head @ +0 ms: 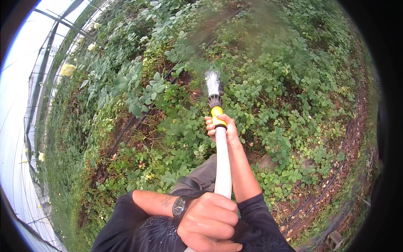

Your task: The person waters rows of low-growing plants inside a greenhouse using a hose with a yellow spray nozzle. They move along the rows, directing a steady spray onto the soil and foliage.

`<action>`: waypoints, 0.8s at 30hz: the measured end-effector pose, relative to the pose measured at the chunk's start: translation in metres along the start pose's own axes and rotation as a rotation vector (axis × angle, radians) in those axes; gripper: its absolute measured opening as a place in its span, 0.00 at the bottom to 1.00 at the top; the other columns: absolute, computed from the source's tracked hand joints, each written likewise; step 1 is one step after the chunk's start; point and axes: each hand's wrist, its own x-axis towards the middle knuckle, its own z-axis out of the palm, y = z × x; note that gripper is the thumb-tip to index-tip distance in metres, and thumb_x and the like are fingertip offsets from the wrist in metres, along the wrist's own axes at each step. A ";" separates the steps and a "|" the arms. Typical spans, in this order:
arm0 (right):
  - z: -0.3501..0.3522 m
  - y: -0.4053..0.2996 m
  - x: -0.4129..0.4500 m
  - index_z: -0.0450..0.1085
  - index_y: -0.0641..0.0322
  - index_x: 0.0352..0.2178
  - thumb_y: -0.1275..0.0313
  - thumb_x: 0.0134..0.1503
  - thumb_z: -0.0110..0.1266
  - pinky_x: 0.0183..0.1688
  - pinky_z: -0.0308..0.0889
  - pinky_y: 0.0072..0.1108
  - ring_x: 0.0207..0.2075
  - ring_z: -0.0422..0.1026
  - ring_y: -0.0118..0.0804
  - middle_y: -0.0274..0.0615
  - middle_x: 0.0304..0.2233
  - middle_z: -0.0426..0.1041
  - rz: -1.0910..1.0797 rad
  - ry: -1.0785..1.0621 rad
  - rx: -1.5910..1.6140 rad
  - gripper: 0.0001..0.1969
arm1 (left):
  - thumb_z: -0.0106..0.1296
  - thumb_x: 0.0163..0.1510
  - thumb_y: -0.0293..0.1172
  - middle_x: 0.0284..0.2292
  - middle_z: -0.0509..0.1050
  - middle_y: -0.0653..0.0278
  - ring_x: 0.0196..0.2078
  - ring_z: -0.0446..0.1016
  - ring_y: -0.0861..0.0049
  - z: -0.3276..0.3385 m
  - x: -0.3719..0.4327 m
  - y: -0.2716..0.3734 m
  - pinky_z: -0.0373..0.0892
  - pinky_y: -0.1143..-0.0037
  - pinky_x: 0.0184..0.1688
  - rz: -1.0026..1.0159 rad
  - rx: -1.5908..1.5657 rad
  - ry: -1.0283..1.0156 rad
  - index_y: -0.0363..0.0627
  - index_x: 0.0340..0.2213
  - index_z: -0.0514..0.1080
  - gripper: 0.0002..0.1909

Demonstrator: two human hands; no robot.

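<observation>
My right hand (227, 128) reaches forward, wrapped around the yellow grip of a hose nozzle (217, 112) with a dark ribbed head. White water (212, 81) sprays from its tip toward the leafy plants. A thick pale hose (222, 160) runs from the nozzle back toward my chest. Close to the camera, my left hand (208, 222) is curled around that hose, covering part of it. A dark wristwatch (179, 206) sits on my left wrist. Low rose bushes (264, 104) surround the nozzle on both sides.
Paired dark irrigation tubes (143, 117) cross the bed to the left, with more tubes (318, 201) at right. Taller stems carry pale yellow roses (67, 69). A greenhouse frame (59, 20) with translucent sheeting edges the far left. Stones (335, 238) lie lower right.
</observation>
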 end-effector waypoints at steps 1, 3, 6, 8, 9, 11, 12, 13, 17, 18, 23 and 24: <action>0.003 -0.008 0.007 0.57 0.75 0.40 0.68 0.45 0.53 0.22 0.66 0.19 0.24 0.66 0.31 0.42 0.29 0.64 0.043 0.009 0.019 0.24 | 0.53 0.47 0.21 0.17 0.65 0.63 0.15 0.63 0.75 -0.006 0.010 -0.015 0.60 0.75 0.17 -0.001 -0.010 0.001 0.35 0.29 0.71 0.04; 0.011 -0.018 0.018 0.55 0.75 0.41 0.68 0.45 0.53 0.22 0.66 0.18 0.24 0.65 0.30 0.42 0.29 0.63 0.208 0.029 0.061 0.25 | 0.52 0.47 0.21 0.17 0.64 0.63 0.15 0.63 0.75 -0.018 0.031 -0.042 0.59 0.75 0.17 -0.003 -0.005 0.003 0.35 0.29 0.71 0.04; 0.022 -0.012 0.033 0.53 0.76 0.42 0.69 0.45 0.55 0.23 0.66 0.17 0.25 0.65 0.30 0.42 0.28 0.62 0.498 0.064 0.183 0.28 | 0.52 0.48 0.22 0.16 0.64 0.64 0.15 0.62 0.76 -0.033 0.058 -0.076 0.58 0.75 0.16 -0.017 0.026 0.000 0.35 0.29 0.71 0.04; 0.029 -0.014 0.040 0.53 0.77 0.42 0.69 0.45 0.56 0.23 0.66 0.17 0.25 0.65 0.30 0.42 0.27 0.62 0.544 0.100 0.280 0.28 | 0.51 0.48 0.22 0.16 0.63 0.65 0.14 0.61 0.76 -0.041 0.073 -0.096 0.57 0.75 0.16 -0.038 0.053 0.004 0.35 0.29 0.71 0.04; 0.033 -0.026 0.042 0.53 0.77 0.42 0.69 0.45 0.56 0.23 0.66 0.17 0.25 0.65 0.29 0.42 0.27 0.62 0.536 0.066 0.269 0.28 | 0.51 0.48 0.22 0.16 0.63 0.65 0.14 0.61 0.76 -0.043 0.080 -0.107 0.57 0.75 0.16 -0.037 0.061 0.012 0.35 0.28 0.71 0.04; 0.041 -0.063 0.044 0.54 0.76 0.42 0.69 0.45 0.55 0.24 0.67 0.17 0.26 0.66 0.30 0.42 0.27 0.63 0.475 0.096 0.276 0.27 | 0.51 0.48 0.22 0.15 0.62 0.65 0.14 0.61 0.76 -0.048 0.095 -0.129 0.57 0.75 0.16 -0.016 0.076 0.029 0.35 0.28 0.71 0.04; 0.048 -0.089 0.045 0.55 0.74 0.42 0.69 0.45 0.55 0.24 0.67 0.18 0.25 0.66 0.30 0.42 0.28 0.64 0.442 0.094 0.259 0.26 | 0.51 0.48 0.22 0.15 0.62 0.65 0.14 0.61 0.76 -0.049 0.104 -0.141 0.57 0.75 0.16 -0.008 0.065 0.014 0.34 0.28 0.71 0.04; 0.055 -0.117 0.045 0.56 0.74 0.41 0.68 0.44 0.56 0.23 0.67 0.19 0.24 0.66 0.31 0.42 0.29 0.64 0.365 0.101 0.216 0.26 | 0.51 0.48 0.22 0.15 0.62 0.65 0.14 0.61 0.76 -0.051 0.112 -0.154 0.57 0.75 0.16 0.001 0.054 -0.002 0.34 0.28 0.71 0.04; 0.093 -0.235 0.040 0.56 0.75 0.42 0.68 0.44 0.54 0.22 0.66 0.20 0.24 0.66 0.31 0.42 0.29 0.63 0.057 0.056 -0.031 0.26 | 0.51 0.48 0.21 0.15 0.62 0.65 0.13 0.61 0.76 -0.046 0.147 -0.210 0.57 0.75 0.16 0.016 0.027 -0.003 0.34 0.27 0.71 0.03; 0.101 -0.260 0.040 0.57 0.75 0.42 0.68 0.45 0.54 0.22 0.66 0.20 0.24 0.66 0.31 0.42 0.29 0.63 0.028 0.009 -0.040 0.26 | 0.51 0.48 0.21 0.15 0.63 0.65 0.13 0.61 0.76 -0.042 0.156 -0.226 0.57 0.75 0.16 0.022 0.040 0.010 0.35 0.27 0.71 0.03; 0.124 -0.335 0.056 0.57 0.75 0.41 0.68 0.45 0.53 0.21 0.65 0.19 0.23 0.66 0.31 0.42 0.28 0.64 0.215 0.032 -0.079 0.25 | 0.52 0.47 0.21 0.15 0.63 0.65 0.14 0.62 0.76 -0.019 0.209 -0.312 0.58 0.75 0.16 -0.024 0.118 -0.001 0.35 0.27 0.71 0.03; 0.126 -0.337 0.058 0.57 0.76 0.41 0.68 0.44 0.53 0.21 0.65 0.19 0.24 0.66 0.31 0.42 0.28 0.64 0.348 0.049 -0.059 0.25 | 0.52 0.47 0.21 0.15 0.63 0.64 0.14 0.62 0.76 -0.014 0.222 -0.329 0.58 0.75 0.16 -0.033 0.148 0.010 0.35 0.27 0.71 0.03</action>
